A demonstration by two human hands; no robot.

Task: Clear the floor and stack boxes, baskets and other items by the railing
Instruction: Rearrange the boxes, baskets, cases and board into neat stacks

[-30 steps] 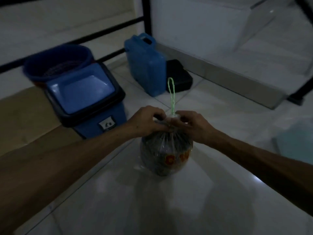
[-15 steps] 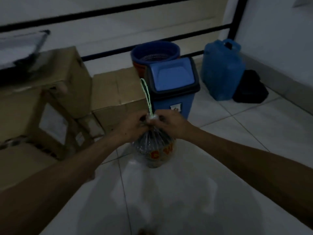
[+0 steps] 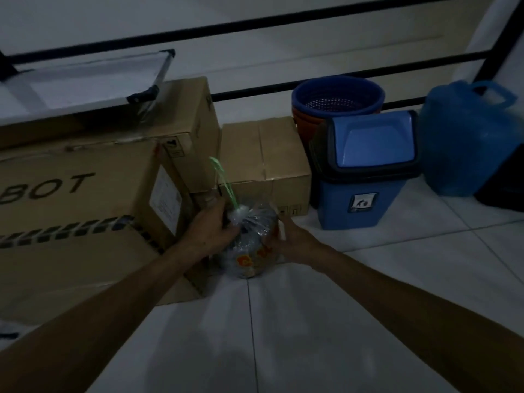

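Down on the tiled floor (image 3: 368, 293), just in front of the cardboard boxes, stands a clear plastic bag (image 3: 251, 245) tied at the neck, with a green cord loop (image 3: 222, 180) sticking up from the knot. Both hands are on it: the left hand (image 3: 209, 231) curls round the gathered neck just below the knot, and the right hand (image 3: 295, 241) lies against the bag's right side with fingers fairly straight, steadying rather than clutching.

On the bag's left, the corner of a large box (image 3: 76, 194) printed with "BOT" sits close, nearly touching. Behind it is a smaller box (image 3: 266, 151), with a taller box (image 3: 187, 114) to its left; a white panel with a metal frame (image 3: 85, 78) lies on top of the taller box. Right of the smaller box stands a blue swing-lid bin (image 3: 365, 177), its edge close to that box. Behind the bin are stacked round baskets (image 3: 337, 100), blue on top and orange beneath. Further right is a blue jerrycan (image 3: 467, 137), with a dark object (image 3: 502, 188) beside it at the frame's edge. All stand along the black railing (image 3: 283, 26).

Open floor spreads in front of and to the right of the bag.
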